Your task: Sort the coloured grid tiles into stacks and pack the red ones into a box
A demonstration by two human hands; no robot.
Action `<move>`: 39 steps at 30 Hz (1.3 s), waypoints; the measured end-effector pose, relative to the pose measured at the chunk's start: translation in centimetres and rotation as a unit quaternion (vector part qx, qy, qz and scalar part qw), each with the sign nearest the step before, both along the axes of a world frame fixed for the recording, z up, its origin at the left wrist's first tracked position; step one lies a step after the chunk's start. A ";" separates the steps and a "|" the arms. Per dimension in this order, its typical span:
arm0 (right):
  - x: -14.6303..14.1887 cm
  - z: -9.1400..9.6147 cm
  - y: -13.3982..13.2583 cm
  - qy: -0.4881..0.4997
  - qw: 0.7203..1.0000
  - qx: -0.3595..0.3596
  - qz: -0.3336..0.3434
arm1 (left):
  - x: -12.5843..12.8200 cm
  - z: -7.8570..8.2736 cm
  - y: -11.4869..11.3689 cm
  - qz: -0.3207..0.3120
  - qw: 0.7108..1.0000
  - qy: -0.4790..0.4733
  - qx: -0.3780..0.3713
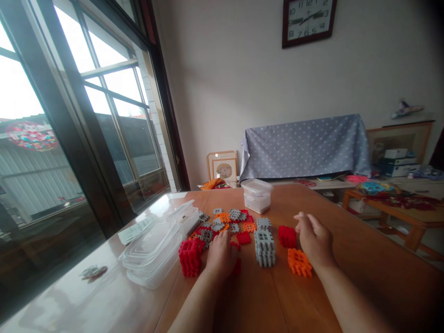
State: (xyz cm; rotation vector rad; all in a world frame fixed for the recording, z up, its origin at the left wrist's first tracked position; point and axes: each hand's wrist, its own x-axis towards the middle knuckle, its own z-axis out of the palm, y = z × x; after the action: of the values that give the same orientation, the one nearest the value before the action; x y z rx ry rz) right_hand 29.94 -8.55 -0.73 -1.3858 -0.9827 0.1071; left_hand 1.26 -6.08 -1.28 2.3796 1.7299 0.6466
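Note:
My left hand (221, 253) is closed over red interlocking plastic pieces (236, 267), which show beside its thumb side; its fingertips are partly hidden. To its left stands a stack of red pieces (190, 257). Beyond it spreads a loose pile of grey, red and orange pieces (218, 225). A tall grey stack (265, 249) stands between my hands. My right hand (315, 240) is curled closed above the table, and I cannot see what is inside it. Just left of it are a red stack (287, 236) and an orange stack (299, 262).
Clear plastic containers and lids (152, 247) lie at the left, near a small clear packet (93, 272). A lidded clear tub (257, 196) stands at the table's far edge. A window (114, 101) borders the left; a low wooden table (409, 208) is at the right.

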 end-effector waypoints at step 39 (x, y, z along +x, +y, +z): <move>-0.4 -0.1 -0.2 0.092 0.995 0.032 0.015 | 0.2 -1.6 1.0 -0.095 0.980 -0.170 0.040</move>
State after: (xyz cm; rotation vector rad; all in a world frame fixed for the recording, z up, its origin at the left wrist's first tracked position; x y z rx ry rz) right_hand 29.56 -8.79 -0.80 -1.2780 -0.8467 0.2204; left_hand 1.43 -5.06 -2.85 2.2797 1.3424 1.0348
